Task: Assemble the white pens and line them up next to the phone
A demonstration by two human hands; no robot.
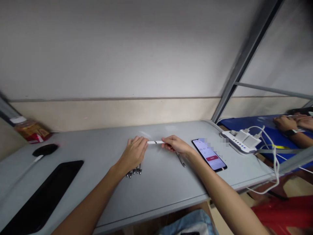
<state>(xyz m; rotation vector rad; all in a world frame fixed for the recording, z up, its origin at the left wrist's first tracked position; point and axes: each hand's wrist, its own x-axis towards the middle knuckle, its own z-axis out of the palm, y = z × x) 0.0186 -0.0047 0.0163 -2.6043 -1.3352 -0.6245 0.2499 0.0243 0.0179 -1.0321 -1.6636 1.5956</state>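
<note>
A slim white pen (152, 142) with a dark band near its middle lies level between my hands, just over the grey desk. My left hand (135, 151) is closed on its left end. The fingers of my right hand (174, 144) pinch its right end. Below my left hand, several pens (134, 171) lie side by side, their silver tips toward me and the rest hidden by the hand. Another pen (181, 160) lies on the desk under my right wrist, partly covered by it.
A phone (209, 155) with a lit timer lies right of my right hand. Beyond it is a white power strip (241, 142) with plugs and cables. On the left are a black mat (46, 195), a black disc (45, 150) and a bottle (30, 130). Another person's hands (290, 123) rest at the blue table.
</note>
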